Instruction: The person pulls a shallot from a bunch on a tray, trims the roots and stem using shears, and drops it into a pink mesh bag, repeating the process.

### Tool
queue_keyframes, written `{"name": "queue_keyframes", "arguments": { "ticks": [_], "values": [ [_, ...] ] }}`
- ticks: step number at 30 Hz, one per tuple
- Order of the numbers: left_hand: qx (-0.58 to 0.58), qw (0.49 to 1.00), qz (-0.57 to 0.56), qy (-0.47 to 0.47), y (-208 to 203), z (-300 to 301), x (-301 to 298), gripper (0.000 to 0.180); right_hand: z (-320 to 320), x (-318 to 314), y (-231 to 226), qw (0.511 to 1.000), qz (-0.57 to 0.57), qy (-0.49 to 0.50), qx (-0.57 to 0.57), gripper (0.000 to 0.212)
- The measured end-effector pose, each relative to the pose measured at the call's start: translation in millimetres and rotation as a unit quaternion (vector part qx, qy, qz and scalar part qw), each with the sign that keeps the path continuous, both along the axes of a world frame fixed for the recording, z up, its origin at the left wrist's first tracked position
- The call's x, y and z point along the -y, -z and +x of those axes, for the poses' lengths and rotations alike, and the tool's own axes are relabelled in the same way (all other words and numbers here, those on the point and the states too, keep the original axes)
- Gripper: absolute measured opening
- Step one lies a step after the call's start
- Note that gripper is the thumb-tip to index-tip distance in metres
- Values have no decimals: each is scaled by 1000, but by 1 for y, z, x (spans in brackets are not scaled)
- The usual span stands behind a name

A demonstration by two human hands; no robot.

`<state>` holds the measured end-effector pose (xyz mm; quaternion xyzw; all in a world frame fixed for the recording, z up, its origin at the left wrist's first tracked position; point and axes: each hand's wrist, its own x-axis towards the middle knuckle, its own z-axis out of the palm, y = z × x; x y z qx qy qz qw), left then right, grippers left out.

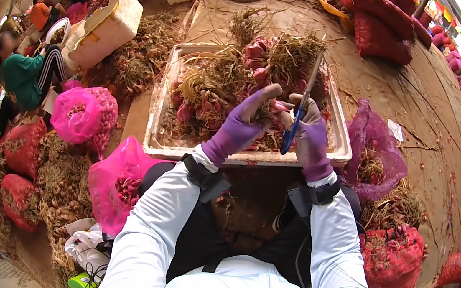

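Brown floor (413, 93) covered with market goods

A white tray (153, 137) of shallots rests on it, with pink mesh bags (83, 115), red sacks (381, 32), a white foam box (106, 28) and loose dry stalks (61, 187) around.

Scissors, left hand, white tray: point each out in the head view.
scissors (294, 128), head view, on the blue handle.
left hand (242, 124), head view, on the back of the purple glove.
white tray (154, 140), head view, on the bare left rim.

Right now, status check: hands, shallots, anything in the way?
Left hand gripping a shallot bunch. Right hand holding blue-handled scissors. Both over the white tray heaped with shallots. Nothing blocking.
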<state>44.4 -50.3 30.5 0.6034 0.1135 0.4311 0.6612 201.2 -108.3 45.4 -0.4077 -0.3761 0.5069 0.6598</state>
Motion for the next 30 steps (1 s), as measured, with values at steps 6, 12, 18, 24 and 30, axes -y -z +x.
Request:
{"name": "queue_keyframes", "arguments": {
  "ticks": [6,12,18,24,30],
  "values": [
    [-123,911,364,-152,6,4,5,69,-4,3,-1,1000,-3,27,-2,42],
    [-96,931,307,-174,6,6,9,68,1,2,3,999,-9,31,4,40],
    [-105,993,-15,58,2,-3,-2,62,5,-1,1,992,15,82,100,36],
    [-27,974,-186,128,5,-16,-13,70,0,-6,-7,983,102,41,145,36],
    [16,949,-254,188,10,-15,-12,75,1,-3,-3,967,34,-62,247,36]
  ]
}}
